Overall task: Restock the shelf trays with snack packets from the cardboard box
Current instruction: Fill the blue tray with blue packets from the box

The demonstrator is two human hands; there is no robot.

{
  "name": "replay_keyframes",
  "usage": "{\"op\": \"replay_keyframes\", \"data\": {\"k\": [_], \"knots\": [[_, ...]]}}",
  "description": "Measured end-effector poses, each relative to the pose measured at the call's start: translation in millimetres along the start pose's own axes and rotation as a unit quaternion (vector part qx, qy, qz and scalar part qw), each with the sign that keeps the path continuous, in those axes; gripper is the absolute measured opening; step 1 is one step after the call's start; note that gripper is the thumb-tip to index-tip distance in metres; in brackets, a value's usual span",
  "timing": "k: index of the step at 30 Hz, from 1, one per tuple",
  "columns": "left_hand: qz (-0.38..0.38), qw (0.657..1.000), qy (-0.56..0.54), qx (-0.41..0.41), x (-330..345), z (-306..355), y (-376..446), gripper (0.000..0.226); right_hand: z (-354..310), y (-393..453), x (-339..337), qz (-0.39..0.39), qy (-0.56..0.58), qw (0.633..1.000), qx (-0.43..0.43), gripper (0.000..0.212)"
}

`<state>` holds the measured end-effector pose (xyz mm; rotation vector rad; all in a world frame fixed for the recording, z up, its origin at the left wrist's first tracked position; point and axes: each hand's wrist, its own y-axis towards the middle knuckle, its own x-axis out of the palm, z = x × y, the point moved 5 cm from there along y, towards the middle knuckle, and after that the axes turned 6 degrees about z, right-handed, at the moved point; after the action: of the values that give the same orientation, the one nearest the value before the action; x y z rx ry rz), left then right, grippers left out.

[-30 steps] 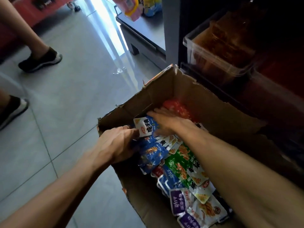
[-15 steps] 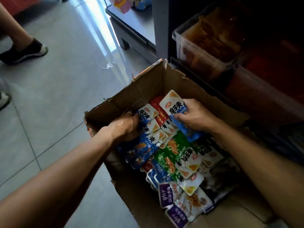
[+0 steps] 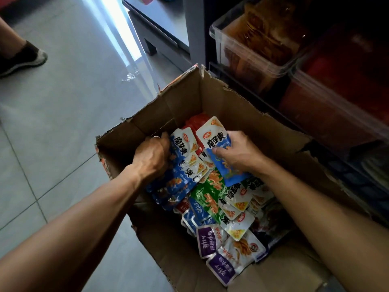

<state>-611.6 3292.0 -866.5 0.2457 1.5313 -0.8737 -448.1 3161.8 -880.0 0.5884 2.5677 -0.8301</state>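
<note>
An open cardboard box [image 3: 235, 106] stands on the floor beside the shelf, holding several snack packets in blue, green, purple and red. My right hand [image 3: 240, 153] grips a blue and white packet [image 3: 216, 142], tilted up over the pile. My left hand [image 3: 150, 158] is curled around a bundle of blue packets [image 3: 181, 165] at the box's left side, with a ring showing on one finger. Green packets [image 3: 207, 194] lie in the middle and purple ones [image 3: 208, 242] near the front. Clear shelf trays [image 3: 250, 53] sit to the right of the box.
Clear trays on the shelf hold orange-brown packets and a red tray [image 3: 336, 98] sits beside them. A grey shelf base [image 3: 160, 28] juts out behind the box. Another person's shoe [image 3: 23, 60] stands on the grey tiled floor at the far left.
My right hand has picked a blue and white packet up from the pile and holds it raised. My left hand has dug into the blue packets at the box's left side.
</note>
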Motion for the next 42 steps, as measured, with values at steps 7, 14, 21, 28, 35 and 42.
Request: {"op": "replay_keyframes", "data": {"k": [7,14,21,28,35,42], "knots": [[-0.01,0.997,-0.042,-0.071,-11,-21,-7,0.042,13,-3,42,0.049,0.124,0.985,0.112,0.02],[0.101,0.994,0.035,-0.015,-40,-26,-18,0.031,-12,12,66,0.045,0.124,0.988,0.083,0.019],[0.085,0.996,0.027,-0.029,-33,-37,-16,0.028,-6,29,78,0.045,0.161,0.974,0.154,0.03],[0.059,0.998,-0.007,-0.033,-31,-36,-14,0.026,3,43,85,0.006,0.186,0.961,0.206,0.071],[0.043,0.999,-0.019,-0.025,-35,-33,-15,0.031,3,24,74,0.022,0.061,0.986,0.155,0.044],[0.044,0.993,-0.109,0.023,-52,-8,-39,0.022,-20,-46,-12,-0.003,0.062,0.997,0.04,0.01]]}}
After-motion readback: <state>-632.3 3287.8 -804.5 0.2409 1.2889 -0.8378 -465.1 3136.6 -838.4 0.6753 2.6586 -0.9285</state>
